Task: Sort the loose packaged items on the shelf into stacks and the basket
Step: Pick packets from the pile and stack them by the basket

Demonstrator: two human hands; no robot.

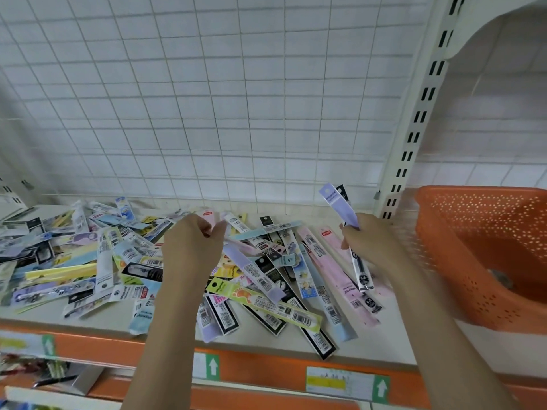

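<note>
While my right hand (368, 238) at centre right grips a small bunch of slim packets, a lilac packet (340, 207) and a black-and-clear refill packet (356, 261), fingers curled round their middles, my left hand (192, 244) at frame centre reaches down into the heap with thumb and fingers closing on a pale pink packet (239, 244); whether it already has a firm pinch I cannot tell. The loose packets (97, 261) lie jumbled across the shelf (379, 341) from the left edge to centre right, overlapping every way. The orange basket (473, 255) sits at the far right, just beside my right hand, tilted toward me.

I judge the step to be gathering like packets into the right hand's bunch. To do it well I would take one packet by its end, lift it clear of its neighbours so nothing drags along, and lay it flat against the held bunch, ends aligned.
</note>
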